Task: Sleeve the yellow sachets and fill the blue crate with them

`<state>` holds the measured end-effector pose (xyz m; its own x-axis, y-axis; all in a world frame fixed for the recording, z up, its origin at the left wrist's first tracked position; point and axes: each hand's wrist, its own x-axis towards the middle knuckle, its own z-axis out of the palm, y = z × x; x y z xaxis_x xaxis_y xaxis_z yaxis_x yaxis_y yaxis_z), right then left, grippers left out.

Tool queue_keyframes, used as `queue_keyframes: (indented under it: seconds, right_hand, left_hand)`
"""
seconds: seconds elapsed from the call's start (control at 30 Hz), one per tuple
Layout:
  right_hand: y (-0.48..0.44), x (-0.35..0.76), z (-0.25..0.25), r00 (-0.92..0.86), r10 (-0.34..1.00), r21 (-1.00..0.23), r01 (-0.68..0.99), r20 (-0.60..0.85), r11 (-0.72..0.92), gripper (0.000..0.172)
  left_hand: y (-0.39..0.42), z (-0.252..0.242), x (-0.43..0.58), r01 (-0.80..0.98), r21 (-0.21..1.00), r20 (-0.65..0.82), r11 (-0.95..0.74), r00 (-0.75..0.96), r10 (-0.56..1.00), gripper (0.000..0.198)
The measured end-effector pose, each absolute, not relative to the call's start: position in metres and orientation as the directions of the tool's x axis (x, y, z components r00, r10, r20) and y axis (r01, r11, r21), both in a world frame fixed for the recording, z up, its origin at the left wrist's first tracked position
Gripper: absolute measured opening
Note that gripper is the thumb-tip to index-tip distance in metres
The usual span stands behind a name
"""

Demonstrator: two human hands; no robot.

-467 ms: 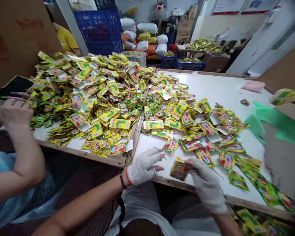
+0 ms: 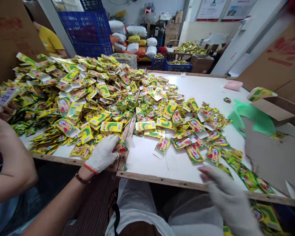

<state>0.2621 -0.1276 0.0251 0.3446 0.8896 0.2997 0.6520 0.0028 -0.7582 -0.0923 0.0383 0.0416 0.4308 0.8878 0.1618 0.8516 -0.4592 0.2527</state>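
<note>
My left hand [image 2: 103, 154], in a white knit glove, reaches to the near corner of the left board and closes its fingers on a yellow-green sachet [image 2: 120, 146] at the edge of the heap of sachets [image 2: 71, 95]. My right hand [image 2: 226, 190], also gloved, hovers low over the near edge of the white table [image 2: 147, 160] with fingers loosely apart and nothing visible in it. A spread of sachets [image 2: 186, 127] lies on the table between my hands.
Another person's arm and hand [image 2: 2, 131] work at the left, holding a phone-like item [image 2: 6, 96]. A cardboard box [image 2: 277, 144] with a green bag [image 2: 250, 116] stands at the right. Blue crates [image 2: 88, 29] and sacks fill the back.
My left hand has moved left onto the heap's near corner. The sachet my right hand held is gone from it, and that hand has dropped lower right. The view shifted left.
</note>
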Motion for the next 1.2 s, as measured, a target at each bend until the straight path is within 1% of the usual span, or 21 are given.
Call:
queue_keyframes:
  seconds: [0.03,0.07,0.13,0.2,0.23,0.3,0.37,0.47,0.53,0.6,0.67,0.73,0.83,0.9,0.97,1.07,1.1,1.13,1.2]
  right_hand:
    - [-0.116,0.241,0.016,0.322,0.914,-0.808,0.589,0.247,0.011,0.021]
    - [-0.103,0.221,0.006,0.298,0.927,-0.858,0.511,0.229,0.047,0.021]
    - [-0.078,0.187,-0.014,0.281,0.947,-0.948,0.312,0.154,0.061,0.025]
    - [-0.058,0.166,-0.03,0.298,0.95,-0.993,0.094,0.094,0.068,0.03]
    - [-0.051,0.162,-0.035,0.322,0.945,-0.998,0.002,0.063,0.066,0.031]
    - [-0.042,0.163,-0.042,0.389,0.921,-0.992,-0.103,0.022,0.067,0.03]
    - [-0.041,0.17,-0.044,0.439,0.898,-0.993,-0.089,0.027,0.074,0.028]
    - [-0.045,0.18,-0.045,0.434,0.896,-0.996,0.023,0.092,0.09,0.031]
    - [-0.048,0.182,-0.046,0.43,0.898,-0.995,0.049,0.096,0.083,0.033]
    - [-0.05,0.183,-0.048,0.442,0.893,-0.996,0.056,0.086,0.069,0.029]
    - [-0.051,0.184,-0.05,0.435,0.894,-0.992,0.115,0.105,0.061,0.024]
    - [-0.052,0.186,-0.05,0.397,0.904,-0.972,0.221,0.161,0.076,0.02]
    - [-0.051,0.189,-0.046,0.328,0.922,-0.942,0.323,0.206,0.096,0.017]
    - [-0.047,0.191,-0.042,0.294,0.937,-0.938,0.335,0.189,0.084,0.016]
    - [-0.043,0.191,-0.038,0.28,0.945,-0.943,0.324,0.17,0.073,0.019]
    - [-0.038,0.191,-0.034,0.25,0.954,-0.954,0.287,0.165,0.09,0.034]
    - [-0.037,0.191,-0.032,0.236,0.955,-0.948,0.302,0.178,0.102,0.034]
    - [-0.038,0.192,-0.03,0.22,0.955,-0.935,0.334,0.201,0.12,0.03]
    - [-0.039,0.193,-0.024,0.19,0.947,-0.894,0.418,0.259,0.161,0.02]
  left_hand:
    - [0.036,0.042,-0.082,0.837,0.296,0.189,-0.46,0.421,0.887,0.013]
    - [0.033,0.04,-0.07,0.813,0.364,0.207,-0.454,0.405,0.891,0.011]
    - [0.026,0.031,-0.044,0.718,0.565,0.208,-0.407,0.353,0.912,0.011]
    - [0.017,0.015,-0.017,0.53,0.791,0.157,-0.304,0.304,0.94,0.01]
    - [0.012,0.006,-0.004,0.423,0.874,0.119,-0.239,0.29,0.95,0.011]
    - [0.003,-0.009,0.018,0.243,0.961,0.055,-0.132,0.301,0.952,0.013]
    - [-0.002,-0.018,0.035,0.159,0.982,0.045,-0.105,0.341,0.939,0.019]
    - [-0.002,-0.022,0.046,0.131,0.985,0.053,-0.111,0.386,0.921,0.025]
    - [0.001,-0.023,0.046,0.087,0.993,0.034,-0.075,0.404,0.914,0.026]
    - [0.003,-0.027,0.042,0.059,0.996,0.031,-0.062,0.423,0.906,0.026]
    - [0.004,-0.032,0.036,0.095,0.991,0.042,-0.093,0.436,0.899,0.028]
    - [0.004,-0.035,0.031,0.155,0.977,0.062,-0.148,0.457,0.887,0.028]
    - [0.007,-0.032,0.026,0.191,0.954,0.106,-0.229,0.501,0.859,0.018]
    - [0.01,-0.027,0.026,0.204,0.945,0.118,-0.257,0.517,0.848,0.013]
    - [0.013,-0.022,0.027,0.187,0.96,0.085,-0.208,0.513,0.854,0.014]
    - [0.016,-0.021,0.029,0.083,0.994,0.015,-0.068,0.516,0.856,0.03]
    - [0.016,-0.022,0.029,0.08,0.995,0.015,-0.066,0.522,0.853,0.03]
    - [0.016,-0.023,0.028,0.103,0.99,0.028,-0.097,0.528,0.849,0.026]
    - [0.014,-0.023,0.026,0.184,0.962,0.076,-0.203,0.532,0.843,0.016]
